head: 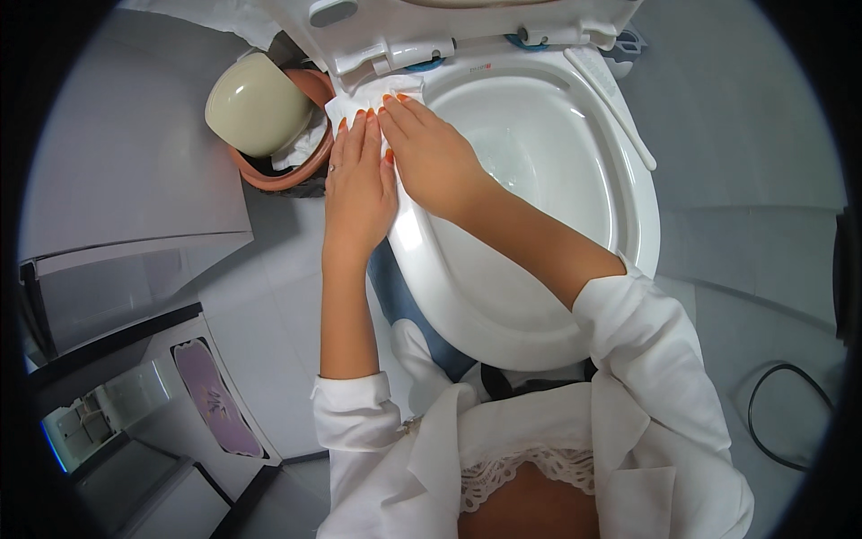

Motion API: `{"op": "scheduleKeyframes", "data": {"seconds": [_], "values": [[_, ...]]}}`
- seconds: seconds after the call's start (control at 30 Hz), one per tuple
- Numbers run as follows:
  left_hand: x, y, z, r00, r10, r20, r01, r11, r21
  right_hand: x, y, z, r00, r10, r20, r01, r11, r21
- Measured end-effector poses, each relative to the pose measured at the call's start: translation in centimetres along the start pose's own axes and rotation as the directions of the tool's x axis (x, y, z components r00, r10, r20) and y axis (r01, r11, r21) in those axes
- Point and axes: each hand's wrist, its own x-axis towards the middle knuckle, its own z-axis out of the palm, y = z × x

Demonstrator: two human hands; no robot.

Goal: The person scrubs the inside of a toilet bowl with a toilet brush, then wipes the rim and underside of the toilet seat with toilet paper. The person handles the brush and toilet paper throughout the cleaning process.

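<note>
A white tissue or cloth (357,99) lies flat over the rear left rim of a white ceramic toilet bowl (498,337). Both hands press on it from above: my left hand (360,175) on its left part, with fingers extended, and my right hand (431,151) beside it, fingers together and pointing up-left. Neither hand is seen to grip it; the undersides of the palms are hidden. The raised toilet seat (471,23) stands behind the bowl on its hinges. A white long-handled brush or stick (609,108) rests along the right rim.
Left of the bowl stands a terracotta-coloured bin (283,178) with a cream lid (259,104) tilted over it and white paper inside. A grey cabinet (135,148) is at the far left. A purple mat (217,397) lies lower left. A black cable (757,411) loops at the right.
</note>
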Motion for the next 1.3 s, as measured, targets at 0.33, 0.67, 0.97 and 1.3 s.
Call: {"op": "scheduleKeyframes", "data": {"seconds": [0.33, 0.67, 0.97, 1.3], "values": [[-4.9, 2.7, -1.4, 0.997, -0.019, 0.072, 0.022, 0.999, -0.043, -4.3, -1.8, -3.4, 0.994, -0.012, 0.108, -0.011, 0.977, 0.211], [-12.3, 6.8, -2.2, 0.982, -0.105, 0.156, 0.120, 0.988, -0.094, -9.9, -4.3, -8.8, 0.904, -0.045, 0.424, -0.146, 0.902, 0.407], [-19.4, 10.3, -2.1, 0.973, -0.129, 0.193, 0.143, 0.988, -0.064, -14.9, -5.4, -12.2, 0.893, -0.187, 0.411, -0.001, 0.909, 0.417], [-15.3, 5.1, -0.3, 1.000, -0.023, 0.003, 0.023, 0.999, 0.045, -10.7, -4.1, -8.8, 0.970, -0.175, 0.166, 0.110, 0.934, 0.340]]}}
